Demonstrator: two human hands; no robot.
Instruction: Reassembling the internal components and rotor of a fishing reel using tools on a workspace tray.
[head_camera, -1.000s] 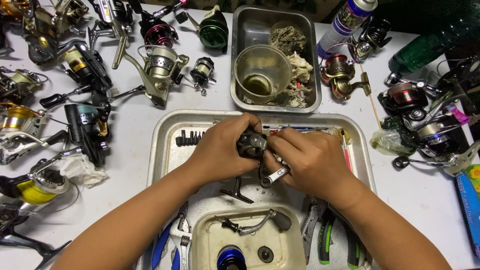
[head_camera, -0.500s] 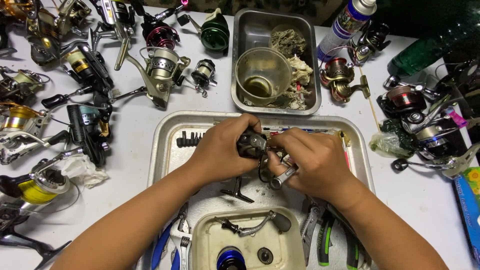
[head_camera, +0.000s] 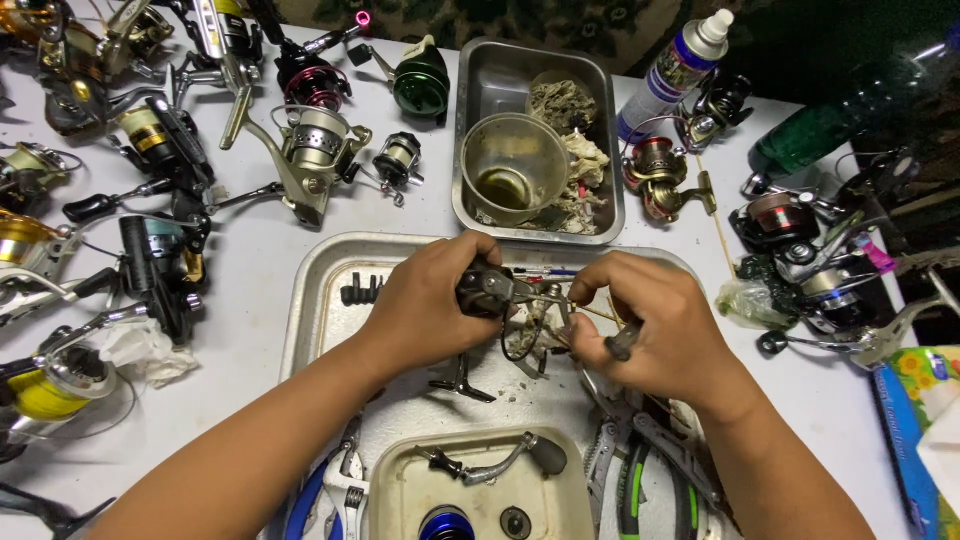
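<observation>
Left hand (head_camera: 425, 300) closed around a dark reel body (head_camera: 487, 292), held just above the steel work tray (head_camera: 320, 290). Reel body sits at the fingertips, pointing right toward the other hand.

Right hand (head_camera: 655, 325) pinched shut on a small dark-handled tool (head_camera: 622, 342); its shaft is hidden, so exact contact with the reel cannot be told. Tool lies just right of the reel body, long axis roughly level, left-right. A thin wire bail loop (head_camera: 520, 345) hangs below, between the two hands. Right hand is the nearer one to the loop.

Tray also carries a row of small black parts (head_camera: 362, 290) at its upper left and a loose dark handle piece (head_camera: 462, 380) under the left wrist.

Near edge: a cream plastic tub (head_camera: 400, 500) holding a crank handle (head_camera: 495, 462) and a blue round part (head_camera: 447, 525). Pliers with green grips (head_camera: 632, 490) lie just right of it.

Far side: a deep steel pan (head_camera: 480, 90) with a cloudy plastic cup (head_camera: 512, 165) of dark oily liquid and grubby rags (head_camera: 575, 150). A spray can (head_camera: 675, 70) stands to its right. Spinning reels (head_camera: 310, 150) crowd both flanks.
</observation>
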